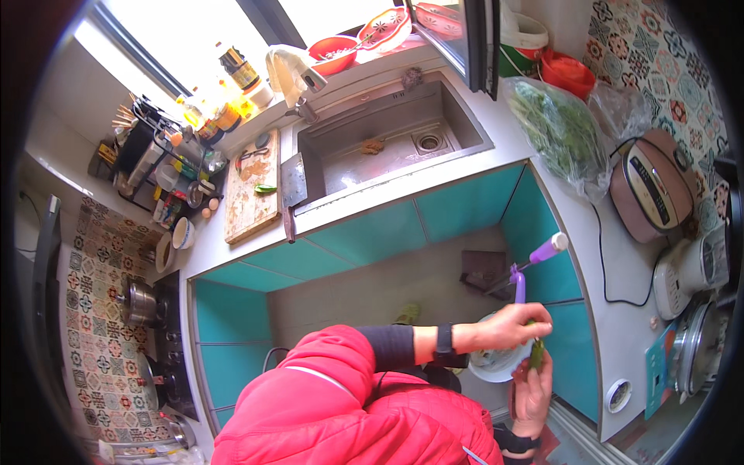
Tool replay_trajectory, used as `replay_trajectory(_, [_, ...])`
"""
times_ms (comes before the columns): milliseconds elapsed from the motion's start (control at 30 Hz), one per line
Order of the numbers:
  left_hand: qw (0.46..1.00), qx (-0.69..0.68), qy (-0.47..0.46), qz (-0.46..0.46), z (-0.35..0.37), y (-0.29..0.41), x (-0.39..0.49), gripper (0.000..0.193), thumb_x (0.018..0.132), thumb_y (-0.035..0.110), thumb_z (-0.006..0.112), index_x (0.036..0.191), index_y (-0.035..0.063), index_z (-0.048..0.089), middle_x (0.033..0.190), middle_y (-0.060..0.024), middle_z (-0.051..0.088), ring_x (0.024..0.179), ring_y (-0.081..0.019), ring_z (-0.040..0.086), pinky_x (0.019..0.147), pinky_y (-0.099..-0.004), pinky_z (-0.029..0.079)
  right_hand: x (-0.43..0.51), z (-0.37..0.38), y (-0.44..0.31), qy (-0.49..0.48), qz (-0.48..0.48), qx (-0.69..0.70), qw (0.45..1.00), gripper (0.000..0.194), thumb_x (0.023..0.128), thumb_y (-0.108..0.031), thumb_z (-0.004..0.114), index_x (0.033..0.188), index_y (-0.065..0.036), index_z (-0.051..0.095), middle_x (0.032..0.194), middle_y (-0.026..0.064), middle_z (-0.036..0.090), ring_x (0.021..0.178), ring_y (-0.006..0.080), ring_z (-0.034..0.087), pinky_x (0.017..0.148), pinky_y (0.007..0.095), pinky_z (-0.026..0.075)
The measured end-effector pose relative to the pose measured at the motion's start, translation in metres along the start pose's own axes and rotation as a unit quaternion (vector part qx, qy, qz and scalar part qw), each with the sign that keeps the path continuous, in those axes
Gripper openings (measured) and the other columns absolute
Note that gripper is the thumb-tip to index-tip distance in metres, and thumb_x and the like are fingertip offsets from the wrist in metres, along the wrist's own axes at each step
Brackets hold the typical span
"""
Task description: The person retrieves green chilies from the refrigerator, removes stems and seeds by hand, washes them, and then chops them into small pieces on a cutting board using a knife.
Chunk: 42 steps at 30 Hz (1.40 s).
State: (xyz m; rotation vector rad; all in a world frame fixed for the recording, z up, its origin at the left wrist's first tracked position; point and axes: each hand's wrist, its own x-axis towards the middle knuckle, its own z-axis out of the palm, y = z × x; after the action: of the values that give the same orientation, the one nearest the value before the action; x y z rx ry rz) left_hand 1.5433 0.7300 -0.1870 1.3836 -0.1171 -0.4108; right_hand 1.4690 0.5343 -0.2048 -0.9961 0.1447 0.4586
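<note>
My left hand (514, 326), its arm reaching in from the left in a red sleeve with a dark wristband, pinches the upper part of a green vegetable (536, 353), perhaps a pepper. My right hand (532, 395) is just below, palm turned up, with the lower part of the vegetable between its fingers. Beneath and left of the hands, a white basin (497, 369) with pale contents is partly hidden by my left hand and forearm. What lies inside it is too unclear to name.
A purple-handled pole (546, 249) stands beside the teal cabinets (567, 256). On the counter are a cutting board (250, 200) with a green piece, a cleaver (293, 186) at the sink (378, 157), bagged greens (555, 131) and a rice cooker (654, 186). A dustpan-like object (482, 267) lies on the floor.
</note>
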Motion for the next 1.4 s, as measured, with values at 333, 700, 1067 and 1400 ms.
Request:
replay_trajectory(333, [0.865, -0.093, 0.467, 0.160, -0.235, 0.025, -0.054, 0.034, 0.100, 0.031, 0.057, 0.116, 0.0022, 0.056, 0.102, -0.0082, 0.063, 0.092, -0.0168, 0.060, 0.083, -0.0306, 0.050, 0.194, 0.284, 0.103, -0.133, -0.025, -0.114, 0.984, 0.044, 0.097, -0.011, 0.061, 0.136, -0.004, 0.042, 0.131, 0.0051, 0.050, 0.121, 0.0155, 0.049, 0.102, 0.0298, 0.042])
replay_trajectory(700, [0.868, -0.021, 0.477, 0.140, -0.487, 0.040, -0.152, 0.069, 0.100, 0.040, 0.048, 0.151, 0.0020, 0.020, 0.144, -0.0328, 0.041, 0.137, -0.0418, 0.038, 0.113, -0.0421, 0.030, 0.341, 0.492, 0.220, -0.221, 0.175, -0.166, 0.945, 0.049, 0.091, -0.017, 0.071, 0.133, -0.004, 0.050, 0.106, -0.0003, 0.061, 0.090, 0.0089, 0.061, 0.072, 0.0226, 0.050])
replay_trajectory(1067, [0.625, 0.401, 0.657, -0.128, -0.571, -0.019, -0.379, 0.021, 0.079, 0.009, 0.074, 0.097, 0.0068, 0.062, 0.093, -0.0092, 0.057, 0.073, -0.0222, 0.063, 0.066, -0.0361, 0.052, 0.378, 0.576, 0.269, -0.283, 0.246, -0.286, 0.882, 0.047, 0.087, -0.007, 0.068, 0.128, -0.001, 0.048, 0.098, 0.0086, 0.063, 0.089, 0.0211, 0.068, 0.081, 0.0314, 0.056])
replay_trajectory(1400, [0.584, 0.348, 0.689, -0.248, -0.581, -0.054, -0.373, 0.008, 0.079, 0.008, 0.068, 0.084, 0.0075, 0.062, 0.081, -0.0153, 0.063, 0.078, -0.0375, 0.063, 0.068, -0.0476, 0.052, 0.368, 0.686, 0.425, -0.556, -0.150, -0.548, 0.607, 0.042, 0.074, -0.009, 0.075, 0.110, -0.005, 0.052, 0.103, 0.0197, 0.061, 0.099, 0.0402, 0.060, 0.083, 0.0445, 0.049])
